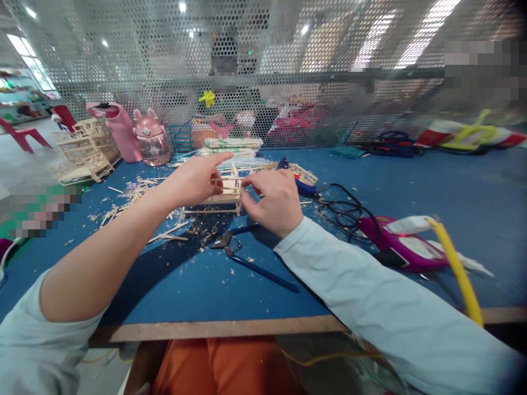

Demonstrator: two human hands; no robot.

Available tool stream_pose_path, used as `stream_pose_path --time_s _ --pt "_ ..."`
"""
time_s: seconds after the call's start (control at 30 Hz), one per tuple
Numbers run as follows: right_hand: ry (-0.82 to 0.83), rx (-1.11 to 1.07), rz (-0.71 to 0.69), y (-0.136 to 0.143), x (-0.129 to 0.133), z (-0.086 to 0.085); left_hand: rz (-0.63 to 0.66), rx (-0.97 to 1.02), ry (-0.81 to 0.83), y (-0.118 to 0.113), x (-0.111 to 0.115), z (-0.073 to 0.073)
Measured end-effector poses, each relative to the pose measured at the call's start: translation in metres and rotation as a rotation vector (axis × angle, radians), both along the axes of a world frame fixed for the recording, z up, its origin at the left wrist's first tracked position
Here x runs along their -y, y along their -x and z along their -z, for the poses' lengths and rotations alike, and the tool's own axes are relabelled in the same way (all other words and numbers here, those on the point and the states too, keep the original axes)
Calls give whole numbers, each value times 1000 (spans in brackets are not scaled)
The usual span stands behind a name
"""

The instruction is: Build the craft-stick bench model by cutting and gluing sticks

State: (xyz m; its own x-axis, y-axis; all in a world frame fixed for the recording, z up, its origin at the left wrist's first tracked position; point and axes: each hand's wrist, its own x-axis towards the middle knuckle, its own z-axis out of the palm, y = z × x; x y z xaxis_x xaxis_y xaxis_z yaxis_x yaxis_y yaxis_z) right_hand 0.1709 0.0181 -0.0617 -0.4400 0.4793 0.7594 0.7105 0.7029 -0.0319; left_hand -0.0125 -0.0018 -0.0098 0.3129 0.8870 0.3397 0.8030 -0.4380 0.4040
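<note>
A small frame of pale wooden sticks (212, 208) stands on the blue tabletop in the middle of the view. My left hand (197, 178) is at its upper left, index finger stretched out and the other fingers curled at a thin stick. On the right side of the frame, my right hand (274, 198) has thumb and index finger bent round its corner, pinching at a stick end. Blue-handled pliers (263, 272) lie with jaws apart just in front of the frame.
Loose sticks (135, 195) and scraps lie left. A purple glue gun (405, 247) with black cable is right. A pink bottle (122, 131), clear jar (153, 144) and stacked wooden frames (84, 148) stand back left. Behind rises a perforated metal screen (288, 55).
</note>
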Motion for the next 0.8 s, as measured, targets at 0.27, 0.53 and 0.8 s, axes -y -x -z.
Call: stream_pose_path --time_s 0.27,0.53,0.8 --pt "-125 151 -30 2 -7 3 30 -43 5 2 1 0" --pt "-212 155 -112 -2 -5 -15 43 -156 21 2 7 -11" --pt "187 -130 -370 0 3 -28 105 -199 -33 6 5 -5"
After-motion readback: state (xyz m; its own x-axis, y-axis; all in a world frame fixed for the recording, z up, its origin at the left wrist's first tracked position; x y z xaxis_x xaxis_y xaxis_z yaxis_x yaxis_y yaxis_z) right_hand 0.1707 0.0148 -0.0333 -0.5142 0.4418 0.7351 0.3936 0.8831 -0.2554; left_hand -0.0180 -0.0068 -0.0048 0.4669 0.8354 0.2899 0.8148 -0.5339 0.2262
